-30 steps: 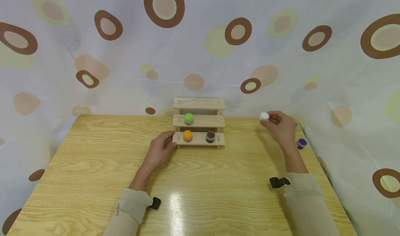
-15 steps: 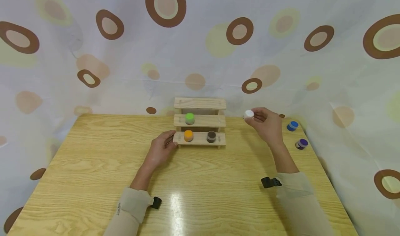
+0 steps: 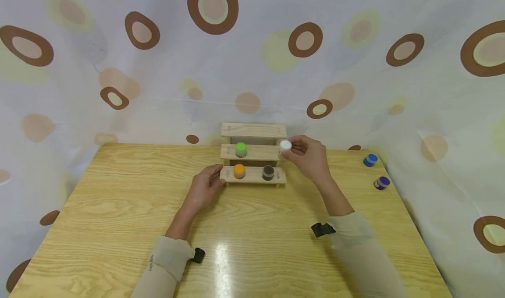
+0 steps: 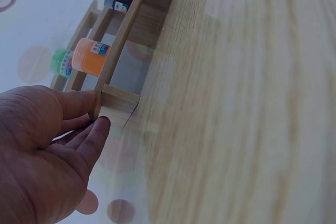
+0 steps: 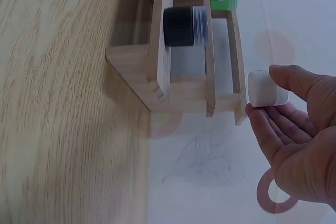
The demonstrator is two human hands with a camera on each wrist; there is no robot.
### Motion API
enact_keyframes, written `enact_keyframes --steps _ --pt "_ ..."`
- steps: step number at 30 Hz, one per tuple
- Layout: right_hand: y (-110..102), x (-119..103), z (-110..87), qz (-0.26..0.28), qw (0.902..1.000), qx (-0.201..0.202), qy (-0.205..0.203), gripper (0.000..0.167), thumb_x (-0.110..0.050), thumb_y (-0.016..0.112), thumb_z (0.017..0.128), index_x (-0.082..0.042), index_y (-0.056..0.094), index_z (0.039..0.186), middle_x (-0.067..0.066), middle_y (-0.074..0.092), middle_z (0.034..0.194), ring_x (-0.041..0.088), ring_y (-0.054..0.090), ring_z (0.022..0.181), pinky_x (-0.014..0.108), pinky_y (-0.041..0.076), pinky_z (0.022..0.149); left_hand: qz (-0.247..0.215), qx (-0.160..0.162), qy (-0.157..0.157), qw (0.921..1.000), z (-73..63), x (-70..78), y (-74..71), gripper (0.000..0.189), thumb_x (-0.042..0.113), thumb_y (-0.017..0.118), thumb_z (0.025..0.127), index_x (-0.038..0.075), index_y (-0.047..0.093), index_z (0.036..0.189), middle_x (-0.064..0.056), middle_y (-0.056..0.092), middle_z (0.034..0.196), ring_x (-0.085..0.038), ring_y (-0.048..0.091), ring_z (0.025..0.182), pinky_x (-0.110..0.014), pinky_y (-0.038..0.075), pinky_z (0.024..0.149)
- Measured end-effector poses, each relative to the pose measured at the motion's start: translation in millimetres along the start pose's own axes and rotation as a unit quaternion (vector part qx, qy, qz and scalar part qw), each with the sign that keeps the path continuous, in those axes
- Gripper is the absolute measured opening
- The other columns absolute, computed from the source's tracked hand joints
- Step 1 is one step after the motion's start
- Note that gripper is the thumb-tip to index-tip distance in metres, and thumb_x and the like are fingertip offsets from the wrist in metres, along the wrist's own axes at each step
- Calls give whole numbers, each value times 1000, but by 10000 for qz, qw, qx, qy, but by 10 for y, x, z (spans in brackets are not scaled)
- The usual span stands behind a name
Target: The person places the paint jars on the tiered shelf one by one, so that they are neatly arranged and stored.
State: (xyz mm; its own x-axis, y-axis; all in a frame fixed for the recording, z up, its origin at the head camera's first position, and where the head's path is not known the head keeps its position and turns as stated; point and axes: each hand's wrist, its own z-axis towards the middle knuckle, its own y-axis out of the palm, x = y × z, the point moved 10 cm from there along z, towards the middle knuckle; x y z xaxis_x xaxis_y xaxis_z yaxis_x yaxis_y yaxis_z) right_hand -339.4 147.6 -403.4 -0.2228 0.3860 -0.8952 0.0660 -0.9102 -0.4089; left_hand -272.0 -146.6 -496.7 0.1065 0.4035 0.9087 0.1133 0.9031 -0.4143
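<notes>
A three-step wooden display rack [image 3: 254,130] stands at the back of the table. My left hand [image 3: 202,189] grips the left end of its lowest step with thumb and fingers. My right hand [image 3: 311,160] pinches a small white paint jar [image 3: 285,147] between thumb and fingertips, held up at the right end of the middle step. In the right wrist view the white jar [image 5: 263,88] is just off the rack's steps. An orange-lidded jar [image 3: 239,171] and a black jar [image 3: 268,173] sit on the lowest step; a green-lidded jar [image 3: 241,150] sits on the middle one.
A blue jar [image 3: 370,160] and a purple-lidded jar [image 3: 382,183] stand near the right edge of the wood-grain table [image 3: 252,228]. Behind the rack hangs a patterned white cloth [image 3: 244,70], which also runs along both sides.
My right hand has carried the white jar left from the table's right side to the rack, uncovering the blue jar. My left hand has stayed at the rack's left end.
</notes>
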Motion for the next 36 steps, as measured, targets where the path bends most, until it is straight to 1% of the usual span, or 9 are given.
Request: enact_keyframes --steps 3,10,14,20,26,36 --pt "114 -21 24 12 9999 -103 0 35 -8 83 93 2 71 124 22 72 123 34 72 118 20 62 93 38 30 -1 10000 8 -21 0 54 1 64 105 -9 45 154 -27 48 156 -40 52 142 -37 53 112" --pt "383 -14 67 12 9993 -366 41 34 -8 82 94 2 71 124 21 72 122 34 73 115 26 64 93 -42 30 53 10000 7 -14 4 54 -1 65 104 -10 45 153 -28 49 154 -40 54 141 -36 54 111" --pt "478 4 84 -26 9991 -418 82 35 -7 82 94 2 70 125 21 72 122 34 73 115 27 64 93 -43 3 57 10000 10 -16 18 54 -1 64 104 -11 44 153 -29 49 154 -40 53 142 -36 53 111" --pt "496 11 123 -158 9996 -247 63 33 -6 83 93 2 71 123 20 73 120 32 74 114 28 64 93 -6 2 41 10000 26 -4 24 54 0 65 104 -10 45 153 -28 49 155 -39 53 142 -35 53 111" --pt "497 23 141 -187 9996 -206 94 35 -5 82 93 3 71 125 23 72 122 35 73 115 34 64 95 30 3 54 10000 33 19 13 54 -1 65 104 -10 45 153 -28 49 155 -39 53 142 -36 53 111" --pt "553 67 146 -79 9997 -159 164 38 -2 81 93 5 69 128 23 71 124 35 72 118 28 63 94 12 51 81 10000 15 20 -3 55 -1 65 104 -11 45 153 -29 49 154 -41 54 141 -38 54 111"
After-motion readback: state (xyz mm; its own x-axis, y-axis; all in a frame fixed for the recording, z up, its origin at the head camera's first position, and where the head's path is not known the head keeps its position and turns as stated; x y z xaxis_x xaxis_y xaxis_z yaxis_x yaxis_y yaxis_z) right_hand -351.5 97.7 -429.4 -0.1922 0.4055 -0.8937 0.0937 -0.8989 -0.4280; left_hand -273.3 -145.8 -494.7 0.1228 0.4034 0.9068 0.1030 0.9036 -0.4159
